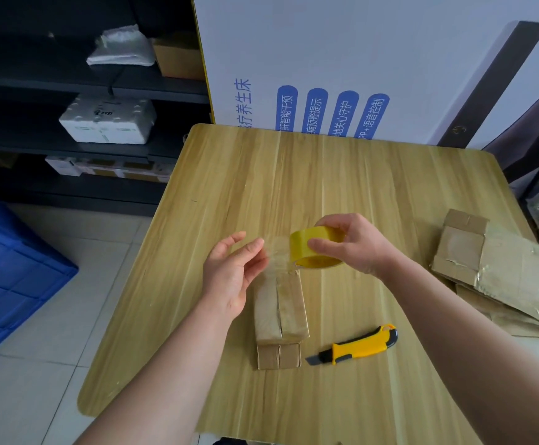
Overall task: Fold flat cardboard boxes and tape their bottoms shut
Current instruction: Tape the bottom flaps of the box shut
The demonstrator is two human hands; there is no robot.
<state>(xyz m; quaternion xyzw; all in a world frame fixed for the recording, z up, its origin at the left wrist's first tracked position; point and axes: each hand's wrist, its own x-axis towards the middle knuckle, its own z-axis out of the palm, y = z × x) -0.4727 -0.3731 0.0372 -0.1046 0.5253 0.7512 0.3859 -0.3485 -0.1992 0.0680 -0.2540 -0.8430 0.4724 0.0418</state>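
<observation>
Right now I have the right hand [354, 245] clamped round the yellow tape roll [306, 248] just above the far end of the small folded box [282, 309]. The box sits mid-frame on the table [358, 187], flap seam upward to take tape. The left hand [232, 274] is loose, thumb apart, fingertips touching the clear strip [277, 255] running off the roll, I judge to keep it taut. The utility knife [358, 345] lies lower right of the box, handy for cutting, and flat boxes [499, 274] wait at the right edge.
</observation>
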